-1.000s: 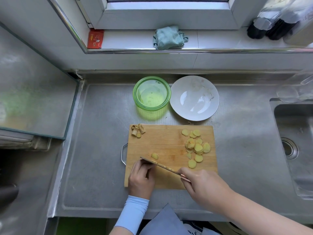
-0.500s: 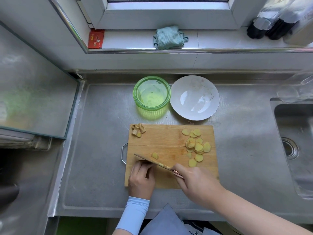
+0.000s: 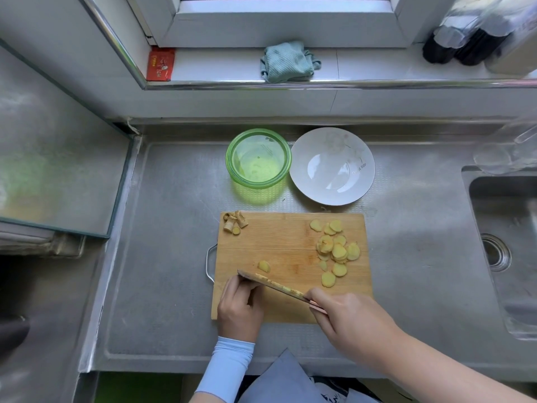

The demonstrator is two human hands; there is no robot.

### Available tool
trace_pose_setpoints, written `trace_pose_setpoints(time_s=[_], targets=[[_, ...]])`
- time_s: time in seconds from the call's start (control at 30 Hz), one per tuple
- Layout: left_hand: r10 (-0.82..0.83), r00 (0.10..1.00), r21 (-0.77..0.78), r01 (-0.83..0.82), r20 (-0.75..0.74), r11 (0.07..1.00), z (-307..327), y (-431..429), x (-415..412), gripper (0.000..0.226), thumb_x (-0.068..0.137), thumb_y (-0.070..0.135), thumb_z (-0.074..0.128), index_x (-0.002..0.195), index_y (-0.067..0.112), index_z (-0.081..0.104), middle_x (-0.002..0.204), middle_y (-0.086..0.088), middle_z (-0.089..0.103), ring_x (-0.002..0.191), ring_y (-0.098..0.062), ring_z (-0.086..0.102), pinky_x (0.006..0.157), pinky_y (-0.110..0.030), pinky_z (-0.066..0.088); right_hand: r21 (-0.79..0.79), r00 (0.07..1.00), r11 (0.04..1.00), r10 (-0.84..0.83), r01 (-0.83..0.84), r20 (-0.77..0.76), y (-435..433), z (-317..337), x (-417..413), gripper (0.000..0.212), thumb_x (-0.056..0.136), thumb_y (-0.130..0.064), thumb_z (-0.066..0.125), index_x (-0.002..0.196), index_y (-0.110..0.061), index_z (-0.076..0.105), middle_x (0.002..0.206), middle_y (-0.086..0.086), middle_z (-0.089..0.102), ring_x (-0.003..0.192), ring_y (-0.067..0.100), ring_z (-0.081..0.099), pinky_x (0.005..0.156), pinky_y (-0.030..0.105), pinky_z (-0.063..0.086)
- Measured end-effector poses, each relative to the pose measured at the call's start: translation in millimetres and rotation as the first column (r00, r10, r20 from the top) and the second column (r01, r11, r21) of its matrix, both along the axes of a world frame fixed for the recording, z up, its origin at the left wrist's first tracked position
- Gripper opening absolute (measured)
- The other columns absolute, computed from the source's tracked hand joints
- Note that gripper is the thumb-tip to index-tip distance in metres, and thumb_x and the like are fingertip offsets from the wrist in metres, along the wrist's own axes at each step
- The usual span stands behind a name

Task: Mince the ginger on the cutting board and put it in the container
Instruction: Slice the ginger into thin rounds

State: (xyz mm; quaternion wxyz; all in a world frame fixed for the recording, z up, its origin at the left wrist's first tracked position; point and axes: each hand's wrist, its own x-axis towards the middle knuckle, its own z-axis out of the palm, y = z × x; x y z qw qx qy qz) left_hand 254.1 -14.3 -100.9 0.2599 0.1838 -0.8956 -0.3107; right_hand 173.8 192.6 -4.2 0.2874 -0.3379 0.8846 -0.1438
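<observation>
Beyond the board [image 3: 290, 248] the container [image 3: 258, 158] stands just left of the plate [image 3: 332, 165]. On the board, ginger ends [image 3: 234, 223] lie at the far left corner, and your left hand [image 3: 239, 309] rests at the near left with fingers curled against the tip of the knife [image 3: 273, 284]; whether they pin anything you cannot tell. One slice [image 3: 263, 266] lies just past the blade, your right hand [image 3: 348, 321] is wrapped round the handle, and the other slices [image 3: 337, 249] are heaped on the right.
</observation>
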Motion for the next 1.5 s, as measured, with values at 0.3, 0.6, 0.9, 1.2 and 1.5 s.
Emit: trace_pose_setpoints(time_s=[0.3, 0.6, 0.9, 1.2, 1.5], targets=[[-0.021, 1.0, 0.015, 0.021, 0.019, 1.0, 1.0, -2.1, -0.8, 0.011, 0.074, -0.005, 0.072, 0.072, 0.006, 0.071, 0.082, -0.004, 0.067, 0.077, -0.017, 0.06, 0.074, -0.015, 0.045, 0.036, 0.999, 0.999, -0.005, 0.003, 0.049, -7.6, 6.5, -8.9, 0.024, 0.103, -0.047, 0.027, 0.11, -0.031, 0.043, 0.074, -0.001, 0.06, 0.065, 0.029, 0.056, 0.06, 0.043, 0.051], [-0.02, 1.0, 0.002, 0.02, 0.014, 1.0, 0.3, 0.7, 1.2, 0.015, 0.085, 0.007, 0.061, 0.079, 0.007, 0.075, 0.084, -0.004, 0.067, 0.081, -0.017, 0.061, 0.078, -0.02, 0.047, 0.047, 0.997, 0.997, 0.064, -0.065, 0.036, -45.4, -5.3, -19.5, 0.014, 0.105, -0.038, 0.034, 0.104, -0.025, 0.04, 0.07, 0.003, 0.055, 0.057, 0.028, 0.049, 0.045, 0.034, 0.027], [-0.013, 1.0, 0.014, 0.012, 0.025, 1.0, 1.2, -1.1, 3.1, 0.011, 0.073, -0.002, 0.074, 0.08, 0.007, 0.074, 0.086, -0.003, 0.065, 0.081, -0.018, 0.06, 0.077, -0.019, 0.047, -0.026, 0.999, 0.999, 0.04, -0.04, 0.004, -26.6, -4.2, -8.8, 0.018, 0.104, -0.043, 0.032, 0.11, -0.031, 0.045, 0.077, -0.003, 0.062, 0.062, 0.027, 0.051, 0.052, 0.037, 0.036], [0.002, 0.999, -0.004, -0.001, 0.038, 1.0, 1.5, -0.6, 2.7, 0.014, 0.074, -0.009, 0.077, 0.073, 0.004, 0.072, 0.08, -0.004, 0.063, 0.073, -0.017, 0.057, 0.074, -0.013, 0.043, -0.048, 1.0, 0.998, 0.028, -0.027, 0.007, -1.8, 3.5, -5.4, 0.025, 0.104, -0.048, 0.027, 0.116, -0.035, 0.044, 0.077, -0.005, 0.063, 0.064, 0.027, 0.056, 0.057, 0.039, 0.046], [-0.021, 0.999, -0.003, 0.022, 0.032, 1.0, 1.7, -1.4, 2.9, 0.025, 0.066, -0.02, 0.077, 0.074, 0.004, 0.072, 0.079, -0.004, 0.065, 0.074, -0.018, 0.058, 0.072, -0.018, 0.046, -0.034, 1.0, 0.999, 0.011, -0.011, 0.025, 0.4, 7.6, -5.0, 0.021, 0.105, -0.045, 0.029, 0.111, -0.034, 0.045, 0.074, -0.005, 0.061, 0.063, 0.028, 0.054, 0.058, 0.041, 0.047]])
